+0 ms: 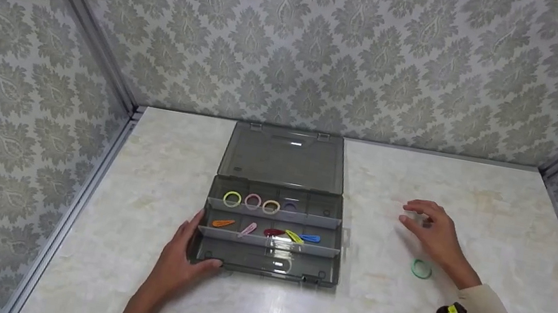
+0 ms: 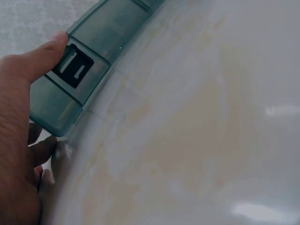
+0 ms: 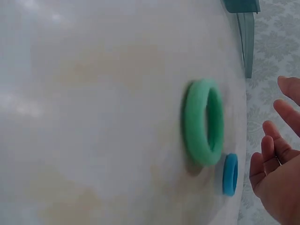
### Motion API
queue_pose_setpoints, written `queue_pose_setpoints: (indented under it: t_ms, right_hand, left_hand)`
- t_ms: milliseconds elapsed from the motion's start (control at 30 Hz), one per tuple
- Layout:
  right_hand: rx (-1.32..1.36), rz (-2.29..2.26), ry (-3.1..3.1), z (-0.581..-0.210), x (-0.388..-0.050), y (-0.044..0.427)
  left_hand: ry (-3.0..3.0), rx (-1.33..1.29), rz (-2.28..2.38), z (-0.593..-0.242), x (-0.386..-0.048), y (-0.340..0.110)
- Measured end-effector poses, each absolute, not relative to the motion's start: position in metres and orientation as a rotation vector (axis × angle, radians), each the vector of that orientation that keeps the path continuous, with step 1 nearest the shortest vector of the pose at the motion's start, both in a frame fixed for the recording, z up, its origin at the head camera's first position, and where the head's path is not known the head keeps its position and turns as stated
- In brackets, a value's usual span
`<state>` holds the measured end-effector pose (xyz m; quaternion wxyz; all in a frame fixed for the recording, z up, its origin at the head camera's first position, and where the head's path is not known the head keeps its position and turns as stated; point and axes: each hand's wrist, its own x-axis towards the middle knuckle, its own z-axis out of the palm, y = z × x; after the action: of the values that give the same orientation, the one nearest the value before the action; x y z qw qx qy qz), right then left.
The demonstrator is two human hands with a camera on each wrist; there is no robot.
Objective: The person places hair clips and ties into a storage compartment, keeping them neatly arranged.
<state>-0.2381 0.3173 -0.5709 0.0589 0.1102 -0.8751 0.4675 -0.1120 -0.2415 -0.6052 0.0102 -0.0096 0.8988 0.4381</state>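
My left hand [image 1: 180, 259] holds the front left corner of a grey see-through organizer box [image 1: 249, 257], thumb on the front edge and fingers along the left side. In the left wrist view the thumb presses by the front latch [image 2: 74, 66]. Yellow-green [image 1: 230, 206], pink [image 1: 251, 208], beige [image 1: 270, 213] and dark [image 1: 290, 204] hair ties stand in the back compartment. Several snap hair clips [image 1: 224, 224] lie in the middle one. My right hand [image 1: 437, 236] hovers over the table with nothing in its fingers, near a green hair tie [image 3: 197, 126] and a blue hair tie [image 3: 228, 176].
The box's lid [image 1: 284, 160] lies folded back toward the patterned rear wall [image 1: 316, 42]. Marbled tabletop [image 1: 367, 309] spreads around the box. Patterned side walls with metal corner rails [image 1: 98, 44] enclose the table.
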Motion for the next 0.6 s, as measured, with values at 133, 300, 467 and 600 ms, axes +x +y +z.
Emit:
queue_pose_setpoints:
  t_ms: [133,300,467,600]
  right_hand:
    - [0.279,1.382,-2.645,-0.578,-0.229,0.335]
    - [0.225,1.36,-2.638,-0.584,-0.218,0.349]
    - [0.197,1.377,-2.625,-0.59,-0.212,0.36]
    - [0.139,1.316,-2.652,-0.594,-0.21,0.363]
  left_hand:
    - [2.807,-0.008,1.373,-0.606,-0.112,-0.242]
    - [2.801,0.005,1.383,-0.606,-0.113,-0.242]
    - [2.796,0.005,1.399,-0.607,-0.113,-0.243]
    - [2.804,0.017,1.406,-0.608,-0.114,-0.244]
